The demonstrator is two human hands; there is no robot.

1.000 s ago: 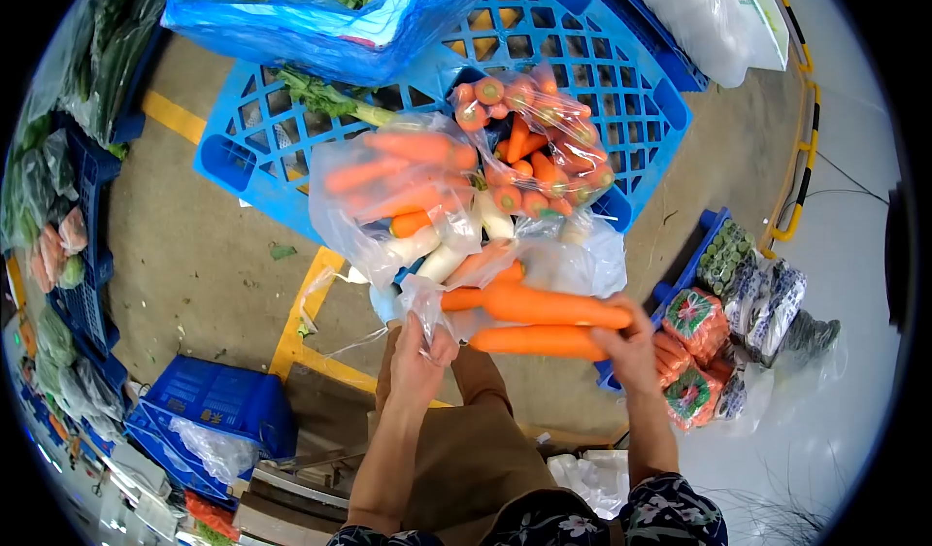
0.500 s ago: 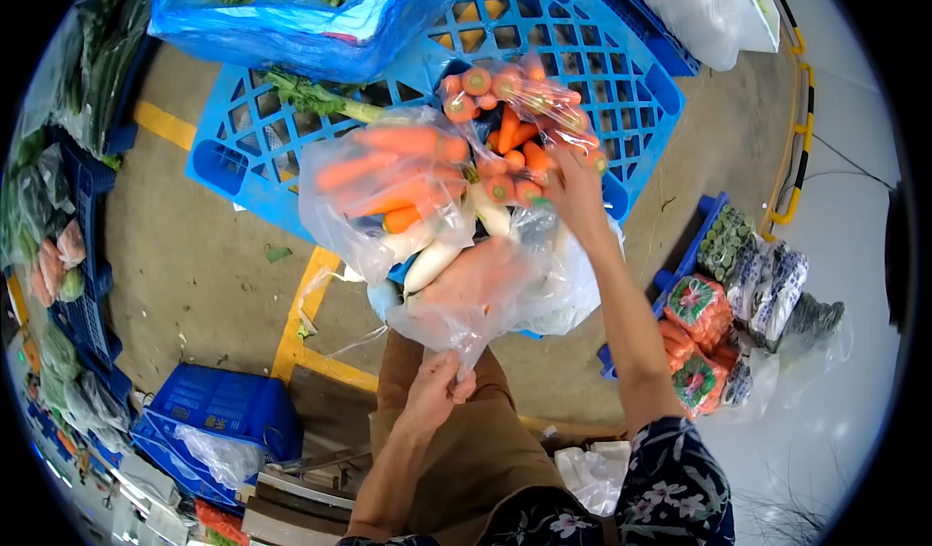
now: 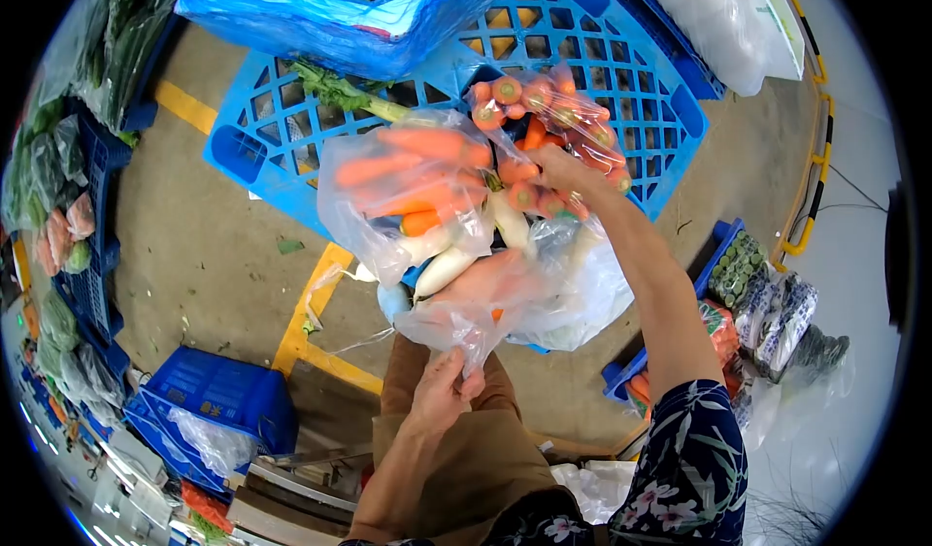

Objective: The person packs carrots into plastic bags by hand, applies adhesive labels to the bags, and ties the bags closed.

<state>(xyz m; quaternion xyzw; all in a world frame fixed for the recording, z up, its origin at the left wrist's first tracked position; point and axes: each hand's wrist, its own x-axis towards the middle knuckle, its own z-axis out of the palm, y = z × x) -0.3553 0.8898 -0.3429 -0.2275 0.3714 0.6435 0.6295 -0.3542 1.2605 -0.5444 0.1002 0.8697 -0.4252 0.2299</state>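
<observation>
My left hand [image 3: 445, 391] pinches the gathered edge of a clear plastic bag [image 3: 456, 325] with carrots inside, held just above my lap. My right hand [image 3: 565, 167] reaches over a larger clear bag of carrots [image 3: 582, 114], its fingers closed around the end of a carrot [image 3: 516, 169]; the fingertips are partly hidden. Left of it lies a filled plastic bag of carrots [image 3: 413, 172]. White radishes [image 3: 447, 272] sit between the bags, and a white plastic bag [image 3: 587, 289] spreads out below my right forearm.
Beneath the bags is a blue plastic pallet [image 3: 254, 99]. A blue-lined container of leafy greens [image 3: 320, 32] stands at the back. A blue crate [image 3: 218, 400] is at lower left, more vegetable crates [image 3: 92, 226] at far left, and packed vegetables [image 3: 767, 303] at right.
My right hand has shifted left across the carrots, onto a carrot at the bag's near left side. My left hand keeps its hold on the bag. The whole view has shifted slightly.
</observation>
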